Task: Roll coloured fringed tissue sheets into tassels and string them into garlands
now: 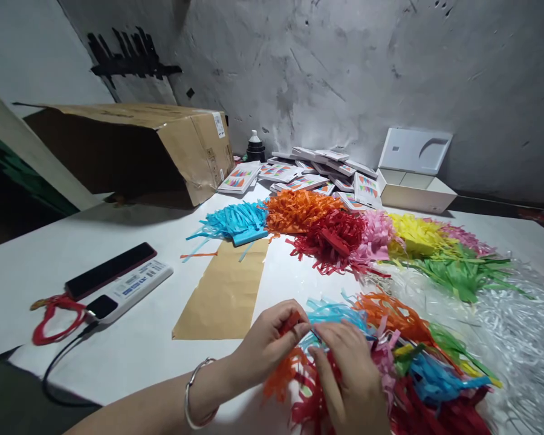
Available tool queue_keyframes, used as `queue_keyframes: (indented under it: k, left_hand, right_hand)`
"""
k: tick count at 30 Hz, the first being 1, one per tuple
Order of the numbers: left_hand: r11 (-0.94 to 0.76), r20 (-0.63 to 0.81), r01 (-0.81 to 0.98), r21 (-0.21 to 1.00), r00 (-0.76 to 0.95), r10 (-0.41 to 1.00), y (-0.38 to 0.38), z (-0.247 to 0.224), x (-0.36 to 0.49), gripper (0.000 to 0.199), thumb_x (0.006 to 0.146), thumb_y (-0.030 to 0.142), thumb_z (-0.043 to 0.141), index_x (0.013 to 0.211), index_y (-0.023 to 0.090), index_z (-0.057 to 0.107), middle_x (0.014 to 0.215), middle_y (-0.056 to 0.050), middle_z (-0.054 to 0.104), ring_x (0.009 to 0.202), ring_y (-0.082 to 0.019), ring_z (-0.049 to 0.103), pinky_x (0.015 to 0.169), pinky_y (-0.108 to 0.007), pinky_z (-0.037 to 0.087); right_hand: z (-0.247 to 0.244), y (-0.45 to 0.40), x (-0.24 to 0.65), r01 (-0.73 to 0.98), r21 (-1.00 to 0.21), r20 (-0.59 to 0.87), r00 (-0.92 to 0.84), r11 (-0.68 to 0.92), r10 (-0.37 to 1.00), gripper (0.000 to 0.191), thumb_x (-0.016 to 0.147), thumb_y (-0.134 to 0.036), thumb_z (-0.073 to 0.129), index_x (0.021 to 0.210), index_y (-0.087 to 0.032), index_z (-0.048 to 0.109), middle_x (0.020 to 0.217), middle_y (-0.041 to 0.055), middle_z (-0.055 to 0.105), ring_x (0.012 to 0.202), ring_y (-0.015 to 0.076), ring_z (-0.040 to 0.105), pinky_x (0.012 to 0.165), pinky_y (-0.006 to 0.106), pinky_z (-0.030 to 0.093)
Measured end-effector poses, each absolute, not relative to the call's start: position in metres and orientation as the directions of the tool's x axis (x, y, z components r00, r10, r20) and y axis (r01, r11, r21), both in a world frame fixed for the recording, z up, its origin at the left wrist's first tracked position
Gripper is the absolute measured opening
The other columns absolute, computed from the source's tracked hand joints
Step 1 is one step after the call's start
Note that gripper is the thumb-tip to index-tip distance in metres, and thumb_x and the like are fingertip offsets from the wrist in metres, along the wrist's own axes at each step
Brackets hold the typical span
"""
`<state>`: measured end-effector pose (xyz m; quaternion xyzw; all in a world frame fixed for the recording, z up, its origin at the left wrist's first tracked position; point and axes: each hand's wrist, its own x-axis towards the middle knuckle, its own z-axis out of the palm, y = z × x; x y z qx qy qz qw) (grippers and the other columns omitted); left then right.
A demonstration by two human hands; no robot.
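My left hand (272,335), with a silver bangle (194,386) at the wrist, is closed on an orange tissue-paper tassel (283,374); its folded top shows between thumb and fingers and its fringe hangs below. Right beside it, my right hand (351,374) has its fingers bent together, the fingertips meeting those of the left. What those fingers pinch is hidden. Under and around the hands spreads a string of tassels: light blue (329,311), orange (394,314), green (456,344), blue (439,377) and dark red (435,411).
Fringed bundles in blue (238,220), orange (299,211), red (333,238), yellow (419,232) and green (466,272) line the table. Behind them lie flat printed boxes (281,173), a cardboard carton (194,145) and an open white box (414,187). A phone (111,270) and power bank (131,290) rest left; clear strands (521,338) right.
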<state>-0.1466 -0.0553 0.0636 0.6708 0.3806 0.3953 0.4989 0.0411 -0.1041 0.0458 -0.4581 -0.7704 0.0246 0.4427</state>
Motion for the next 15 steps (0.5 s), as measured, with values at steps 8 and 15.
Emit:
queue_keyframes:
  k: [8, 15]
  left_hand:
    - [0.196, -0.107, -0.121, 0.973, 0.516, 0.85, -0.057, 0.055, -0.164, 0.044, 0.094, 0.063, 0.057, 0.097, 0.02, 0.05, 0.081, 0.003, 0.047, 0.064, -0.01, 0.039, 0.061, -0.023, 0.036]
    - [0.44, -0.215, -0.258, 0.86, 0.6, 0.771, -0.061, 0.043, -0.158, 0.05, 0.088, 0.065, 0.065, 0.091, 0.016, 0.057, 0.068, 0.004, 0.049, 0.057, -0.008, 0.038, 0.056, -0.021, 0.027]
  right_hand:
    - [0.035, -0.106, 0.027, 0.5, -0.789, 0.458, 0.091, 0.358, 0.884, 0.016, 0.101, -0.028, 0.053, 0.099, -0.025, 0.069, 0.088, -0.0001, 0.074, 0.078, 0.0151, 0.07, 0.073, 0.022, 0.051]
    - [0.04, -0.112, 0.011, 0.441, -0.781, 0.477, -0.035, 0.442, 0.878, 0.017, 0.1, -0.023, 0.051, 0.099, -0.024, 0.068, 0.079, -0.0006, 0.07, 0.07, 0.0133, 0.069, 0.068, 0.021, 0.05]
